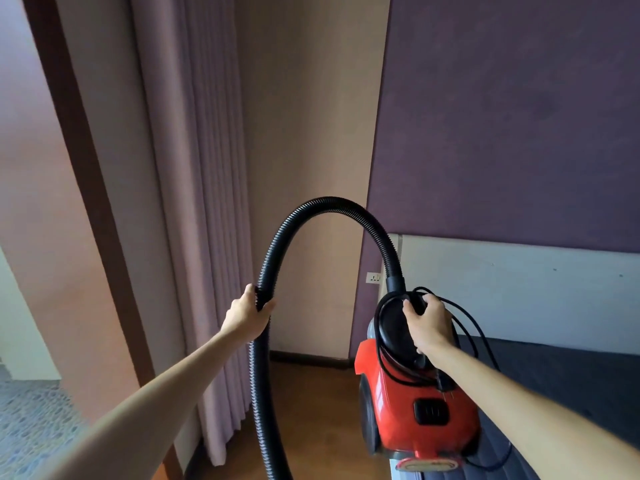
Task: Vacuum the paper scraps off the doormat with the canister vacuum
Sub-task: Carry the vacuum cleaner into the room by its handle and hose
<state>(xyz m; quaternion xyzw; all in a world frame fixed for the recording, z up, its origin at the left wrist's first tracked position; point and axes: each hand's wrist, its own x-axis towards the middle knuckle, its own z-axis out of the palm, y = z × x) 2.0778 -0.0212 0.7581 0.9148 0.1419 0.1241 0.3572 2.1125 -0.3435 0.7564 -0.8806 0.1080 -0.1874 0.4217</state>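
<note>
Hands share the load as the right hand closes around the carry handle of a rigid, weighty-looking red canister vacuum lifted beside the bed, the left hand wrapped on its springy ribbed hose.

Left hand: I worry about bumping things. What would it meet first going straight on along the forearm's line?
Probably the beige wall beyond the left hand gripping the hose; depth is unclear.
</note>
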